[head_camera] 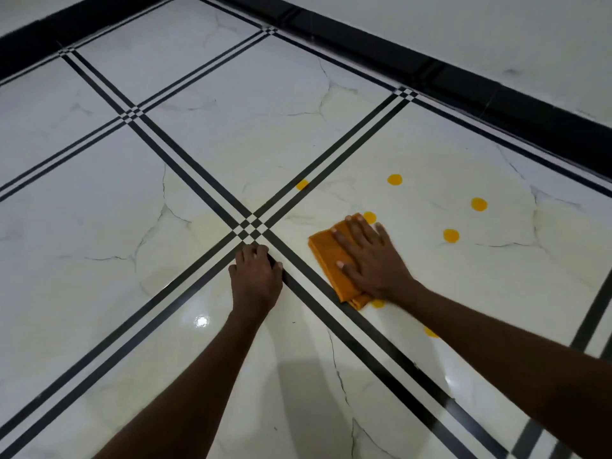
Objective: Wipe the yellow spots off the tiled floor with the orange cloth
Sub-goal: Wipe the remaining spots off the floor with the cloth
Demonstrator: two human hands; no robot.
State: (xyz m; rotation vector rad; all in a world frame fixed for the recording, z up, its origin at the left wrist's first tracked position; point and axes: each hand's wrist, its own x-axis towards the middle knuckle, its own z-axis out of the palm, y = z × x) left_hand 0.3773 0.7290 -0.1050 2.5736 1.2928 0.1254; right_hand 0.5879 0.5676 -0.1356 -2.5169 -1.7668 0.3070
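You are pressing the orange cloth [326,250] flat to the tiled floor [99,210] with your right hand [371,260]; fingers spread wide across the folded pad, palm down, no pinch, nothing curled round an edge. Your left hand [255,276] is bracing on the floor at the crossing of the black inlay stripes [185,167]; fingers loosely bent, holding nothing.

The cloth is lying just right of that crossing, near the middle of the view. Yellow spots are sitting around it: one [369,217] touching its far edge beside your fingertips; one [377,303] peeking out under the near corner by your wrist; one [430,332] half hidden by your forearm; three [394,179] [479,204] [450,235] lying well apart to the right; one [302,184] sitting on the stripe farther off.

Risks as judged from here; an open-palm hold is giving you no lock on the cloth, so a fast stroke may be sliding the hand over it and bunching the fold; the tile is glossy, so your bracing hand may be slipping under leaning weight; spots under your forearm and wrist are easy to be missing or smearing with the arm; a loaded cloth may be dragging yellow streaks across clean tile.
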